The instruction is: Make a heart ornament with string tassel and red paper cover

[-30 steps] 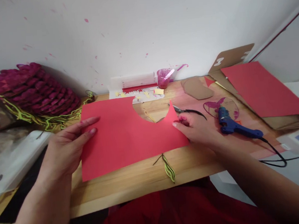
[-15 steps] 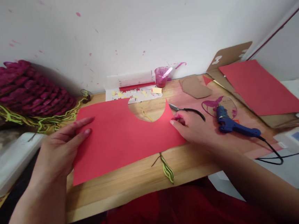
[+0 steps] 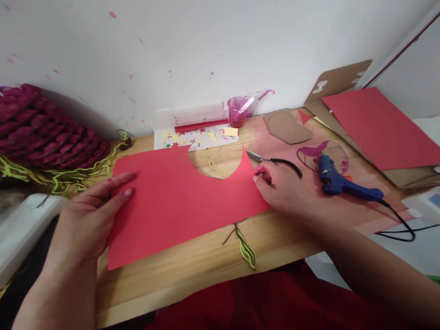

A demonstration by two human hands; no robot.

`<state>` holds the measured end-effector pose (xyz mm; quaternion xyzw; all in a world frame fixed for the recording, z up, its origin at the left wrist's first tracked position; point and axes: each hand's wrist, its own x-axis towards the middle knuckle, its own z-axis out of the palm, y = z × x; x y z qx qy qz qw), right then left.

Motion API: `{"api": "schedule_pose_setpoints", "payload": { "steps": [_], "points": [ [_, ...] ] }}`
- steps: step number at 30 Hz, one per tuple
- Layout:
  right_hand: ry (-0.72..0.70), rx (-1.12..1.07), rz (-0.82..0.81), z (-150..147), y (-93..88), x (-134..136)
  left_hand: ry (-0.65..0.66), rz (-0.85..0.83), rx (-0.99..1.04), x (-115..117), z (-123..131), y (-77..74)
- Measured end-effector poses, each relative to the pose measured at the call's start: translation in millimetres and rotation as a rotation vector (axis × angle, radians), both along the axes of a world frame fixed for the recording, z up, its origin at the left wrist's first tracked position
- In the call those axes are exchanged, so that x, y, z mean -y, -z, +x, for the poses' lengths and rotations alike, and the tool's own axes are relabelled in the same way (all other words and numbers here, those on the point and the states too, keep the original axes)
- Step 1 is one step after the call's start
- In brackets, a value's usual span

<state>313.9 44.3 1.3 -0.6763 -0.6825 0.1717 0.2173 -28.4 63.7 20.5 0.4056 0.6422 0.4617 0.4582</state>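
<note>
A red paper sheet (image 3: 177, 199) with a half-round cut-out in its far edge lies on the wooden table (image 3: 198, 269). My left hand (image 3: 89, 217) rests on the sheet's left edge, fingers stretched flat over the paper. My right hand (image 3: 284, 190) sits at the sheet's right edge, fingers curled, fingertips touching the paper's corner. Black-handled scissors (image 3: 277, 162) lie just beyond my right hand. A blue glue gun (image 3: 345, 185) lies to its right.
A pile of magenta petal pieces with green strings (image 3: 36, 135) sits at the left. A second red sheet (image 3: 382, 127) on cardboard lies at the right. A pink cup (image 3: 237, 111), a star sticker sheet (image 3: 198, 137), a cardboard shape (image 3: 288, 127) and a green string loop (image 3: 246, 247) lie around.
The red sheet has slid a little to the left under both hands. My hands keep the same hold on its edges.
</note>
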Motion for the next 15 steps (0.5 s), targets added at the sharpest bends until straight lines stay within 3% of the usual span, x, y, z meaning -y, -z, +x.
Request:
{"api": "schedule_pose_setpoints", "payload": {
  "steps": [15],
  "points": [
    [0.0,0.057,0.045,-2.1,2.6,2.7,-0.009,0.041,-0.153,-1.3,1.9,0.4]
  ]
}}
